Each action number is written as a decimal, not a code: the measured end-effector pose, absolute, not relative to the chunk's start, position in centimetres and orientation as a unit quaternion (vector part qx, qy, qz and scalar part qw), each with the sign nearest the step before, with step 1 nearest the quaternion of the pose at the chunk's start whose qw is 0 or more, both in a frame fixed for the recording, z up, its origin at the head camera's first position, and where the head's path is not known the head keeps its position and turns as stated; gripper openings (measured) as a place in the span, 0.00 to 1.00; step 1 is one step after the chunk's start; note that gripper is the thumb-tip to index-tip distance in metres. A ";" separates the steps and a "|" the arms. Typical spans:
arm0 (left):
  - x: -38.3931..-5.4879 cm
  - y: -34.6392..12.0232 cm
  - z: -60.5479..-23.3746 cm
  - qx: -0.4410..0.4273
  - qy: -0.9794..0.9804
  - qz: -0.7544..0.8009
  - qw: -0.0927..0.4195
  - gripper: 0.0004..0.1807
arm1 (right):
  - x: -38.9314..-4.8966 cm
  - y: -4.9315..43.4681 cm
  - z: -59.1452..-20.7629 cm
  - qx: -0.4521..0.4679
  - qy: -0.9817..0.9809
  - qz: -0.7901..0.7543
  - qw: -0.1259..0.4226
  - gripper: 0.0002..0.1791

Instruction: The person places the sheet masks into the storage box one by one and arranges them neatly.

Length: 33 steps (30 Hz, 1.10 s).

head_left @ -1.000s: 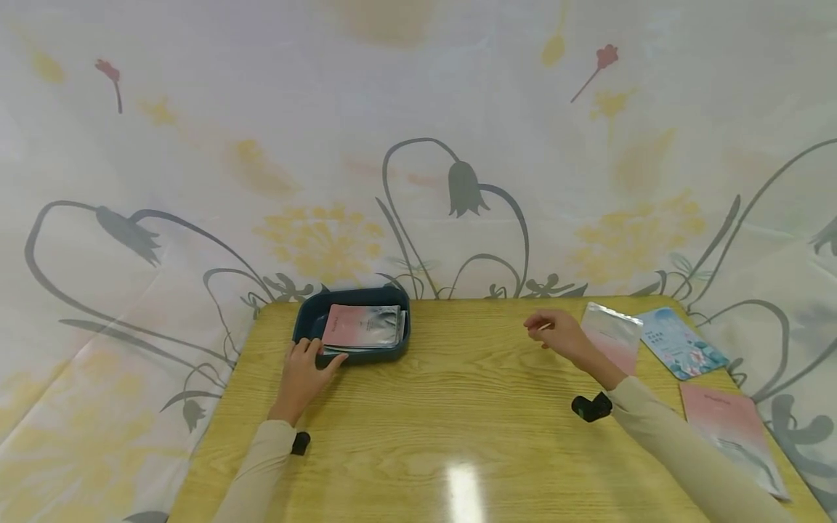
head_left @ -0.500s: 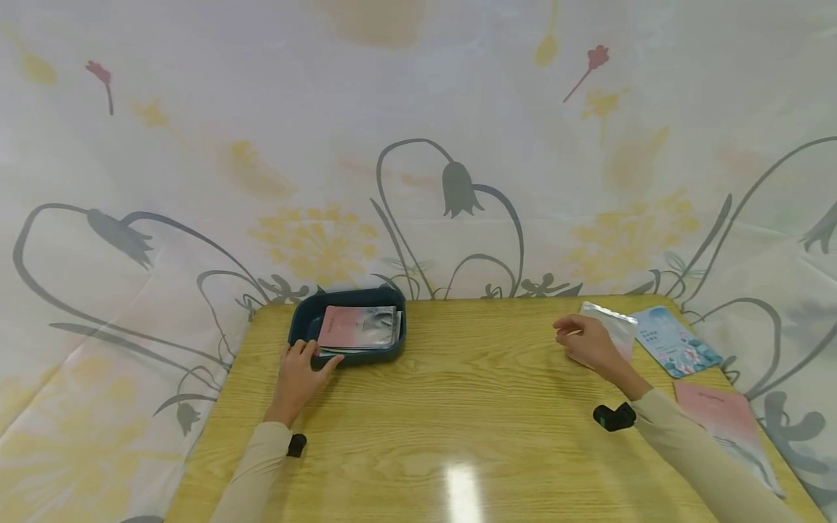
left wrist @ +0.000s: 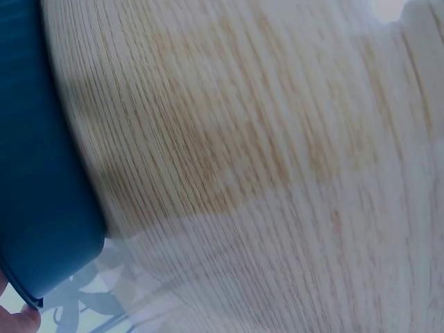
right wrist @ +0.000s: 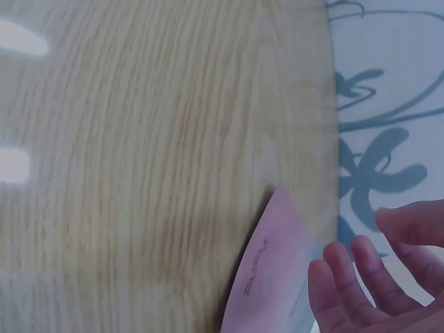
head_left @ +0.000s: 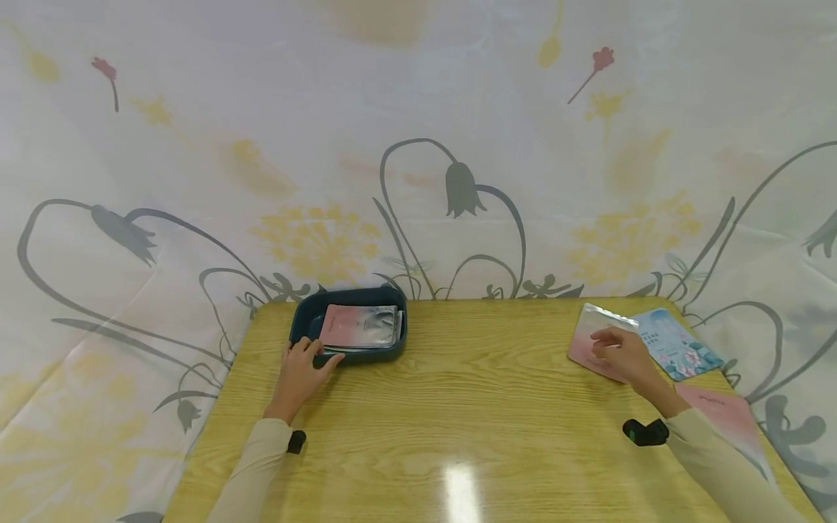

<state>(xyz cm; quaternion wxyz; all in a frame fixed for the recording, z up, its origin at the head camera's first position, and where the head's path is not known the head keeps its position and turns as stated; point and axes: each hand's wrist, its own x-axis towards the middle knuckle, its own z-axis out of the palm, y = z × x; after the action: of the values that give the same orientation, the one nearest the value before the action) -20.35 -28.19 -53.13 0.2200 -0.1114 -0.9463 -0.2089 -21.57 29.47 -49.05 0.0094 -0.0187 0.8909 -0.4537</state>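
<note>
My left hand [head_left: 302, 374] grips the near left rim of a dark blue plastic basket [head_left: 374, 357]; in the left wrist view, fingertips [left wrist: 22, 320] show at the rim. Inside the basket lies a small pile of flat sachets, a pink and silver sachet [head_left: 360, 325] on top. My right hand [head_left: 631, 359] hovers over another pink and silver sachet [head_left: 590, 330] at the back right and hides part of it. Nothing is held in it; its fingers are loosely bent in the right wrist view, beside the pink sachet [right wrist: 267, 270].
A light blue floral sachet [head_left: 688, 356] lies right of my right hand, its edge by the pink one. Nearer, a larger-looking pink sachet [head_left: 719, 418] is partly covered by my right sleeve. The wooden table [head_left: 451, 392] ends at a flowered cloth backdrop [head_left: 418, 240].
My right hand has moved right, from beside the pink and silver sachet to above it. The left hand stays at the basket rim.
</note>
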 end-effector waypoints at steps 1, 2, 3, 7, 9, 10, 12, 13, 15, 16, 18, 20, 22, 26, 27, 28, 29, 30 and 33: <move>-20.4 -28.2 -53.2 -0.113 -0.946 -0.209 0.221 0.19 | -21.4 29.7 -49.1 -0.014 0.892 -0.452 0.013 0.17; -20.4 -28.2 -53.2 -0.116 -0.945 -0.209 0.223 0.19 | -21.3 29.9 -49.1 -0.006 0.893 -0.449 0.016 0.17; -20.4 -28.2 -53.2 -0.120 -0.944 -0.208 0.228 0.19 | -21.1 30.1 -49.2 -0.002 0.893 -0.450 0.021 0.18; -20.5 -28.3 -53.3 -0.140 -0.935 -0.205 0.252 0.20 | -20.6 30.8 -49.6 0.020 0.896 -0.443 0.036 0.19; -20.5 -28.3 -53.3 -0.145 -0.932 -0.206 0.260 0.21 | -20.4 31.1 -49.8 0.035 0.894 -0.445 0.045 0.20; -20.5 -28.3 -53.3 -0.144 -0.932 -0.206 0.260 0.21 | -20.3 31.2 -49.9 0.048 0.895 -0.440 0.049 0.20; -20.5 -28.2 -53.2 -0.142 -0.931 -0.209 0.262 0.22 | -20.1 31.4 -50.0 0.070 0.894 -0.439 0.055 0.21; -20.5 -28.2 -53.1 -0.141 -0.931 -0.209 0.262 0.22 | -20.0 31.5 -50.0 0.079 0.891 -0.444 0.057 0.21; -20.4 -28.1 -53.0 -0.140 -0.932 -0.206 0.263 0.22 | -19.9 31.7 -50.2 0.101 0.888 -0.445 0.060 0.22; -20.4 -28.1 -53.0 -0.140 -0.932 -0.204 0.265 0.22 | -19.8 31.8 -50.3 0.110 0.886 -0.447 0.062 0.23; -20.4 -28.1 -53.1 -0.144 -0.931 -0.200 0.269 0.21 | -19.7 32.2 -50.6 0.125 0.883 -0.449 0.065 0.24; -20.4 -28.1 -53.2 -0.148 -0.930 -0.199 0.273 0.21 | -19.7 32.5 -51.1 0.144 0.884 -0.440 0.071 0.26; -20.5 -28.2 -53.3 -0.153 -0.929 -0.194 0.277 0.22 | -19.6 32.7 -51.6 0.159 0.882 -0.436 0.079 0.29; -20.5 -28.3 -53.4 -0.161 -0.927 -0.182 0.285 0.26 | -19.3 32.6 -52.6 0.175 0.888 -0.420 0.070 0.35; -20.5 -28.3 -53.4 -0.162 -0.928 -0.177 0.285 0.26 | -19.2 32.5 -52.8 0.177 0.893 -0.409 0.060 0.36; -20.6 -28.3 -53.4 -0.162 -0.928 -0.175 0.287 0.26 | -19.2 32.4 -53.0 0.180 0.898 -0.399 0.050 0.36; -20.6 -28.2 -53.4 -0.162 -0.928 -0.175 0.287 0.25 | -19.2 32.3 -53.2 0.181 0.904 -0.386 0.039 0.36; -20.6 -28.2 -53.4 -0.162 -0.928 -0.174 0.287 0.24 | -19.3 32.2 -53.4 0.183 0.909 -0.373 0.029 0.36; -20.6 -28.2 -53.3 -0.158 -0.930 -0.177 0.281 0.22 | -19.7 31.7 -53.8 0.191 0.918 -0.348 0.005 0.25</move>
<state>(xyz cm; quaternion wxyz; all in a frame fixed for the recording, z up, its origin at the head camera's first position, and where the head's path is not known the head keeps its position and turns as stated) -20.60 -28.20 -53.34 0.2815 -0.1584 -0.9297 -0.1768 -19.65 31.69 -53.83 0.0049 0.1910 0.9180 -0.3475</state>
